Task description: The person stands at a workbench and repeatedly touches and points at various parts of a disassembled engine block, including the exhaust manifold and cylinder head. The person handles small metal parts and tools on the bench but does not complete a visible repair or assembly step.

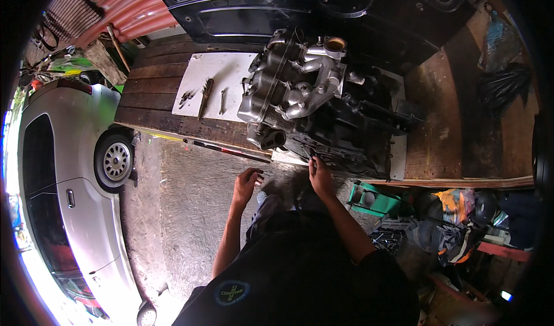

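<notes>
Both hands: left hand (247, 183) loosely curled, empty; right hand (319, 176) fingertips touch engine (314, 109) at frame centre. Heavy, rigid, oily; grip casting edges.

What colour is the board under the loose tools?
White, seen in the head view: the board under the tools.

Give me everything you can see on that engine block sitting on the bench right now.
The engine lies on the wooden bench, partly over a white board. Its upper half is grey cast metal with curved pipes and one round open port; its lower half is black and grimy. A dark round opening faces the bench's near edge. The right hand touches its lower edge; the left hand hangs clear, fingers curled.
</notes>
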### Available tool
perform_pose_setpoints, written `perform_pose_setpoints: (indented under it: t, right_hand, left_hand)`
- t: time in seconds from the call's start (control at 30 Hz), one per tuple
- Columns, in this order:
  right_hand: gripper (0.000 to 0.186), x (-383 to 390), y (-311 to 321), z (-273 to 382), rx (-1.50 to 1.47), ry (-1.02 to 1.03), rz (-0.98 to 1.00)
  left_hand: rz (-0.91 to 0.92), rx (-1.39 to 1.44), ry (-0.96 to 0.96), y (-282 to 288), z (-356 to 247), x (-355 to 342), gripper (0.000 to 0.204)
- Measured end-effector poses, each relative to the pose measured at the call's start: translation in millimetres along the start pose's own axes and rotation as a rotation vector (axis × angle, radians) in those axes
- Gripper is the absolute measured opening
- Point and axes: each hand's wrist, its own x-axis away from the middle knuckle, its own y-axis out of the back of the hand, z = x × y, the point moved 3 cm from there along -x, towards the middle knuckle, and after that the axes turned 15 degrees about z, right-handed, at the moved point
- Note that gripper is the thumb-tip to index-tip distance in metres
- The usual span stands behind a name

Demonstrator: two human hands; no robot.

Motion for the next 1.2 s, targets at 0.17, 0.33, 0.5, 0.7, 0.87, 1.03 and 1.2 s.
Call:
perform_pose_setpoints:
  t: [0.17,0.33,0.5,0.7,0.87,1.03,1.2]
  right_hand:
    - [0.019,-4,-1,4,-0.008,-0.089,0.128]
    - [0.02,-5,-11,-7,0.008,0.023,0.057]
    - [0.02,-6,-11,-8,0.002,0.037,0.044]
    - [0.02,-7,-13,-7,-0.04,0.037,0.024]
    - [0.017,-12,-18,-8,-0.093,0.006,-0.039]
    - [0.016,-14,-34,-17,-0.083,0.0,-0.099]
    - [0.016,-6,-20,-9,-0.105,-0.054,-0.116]
  left_hand:
    - [0.001,-0.021,0.041,-1,-6,4,0.025]
    - [0.007,-0.018,0.005,-5,-12,-1,0.026]
    - [0.022,-0.003,-0.012,-6,-7,-5,0.026]
    - [0.021,-0.01,0.003,-4,-10,-5,0.026]
    - [0.024,-0.045,0.013,-2,-16,-3,0.026]
    - [0.031,-0.059,0.01,-2,-16,-6,0.026]
    - [0.024,-0.075,0.009,-1,-15,-9,0.026]
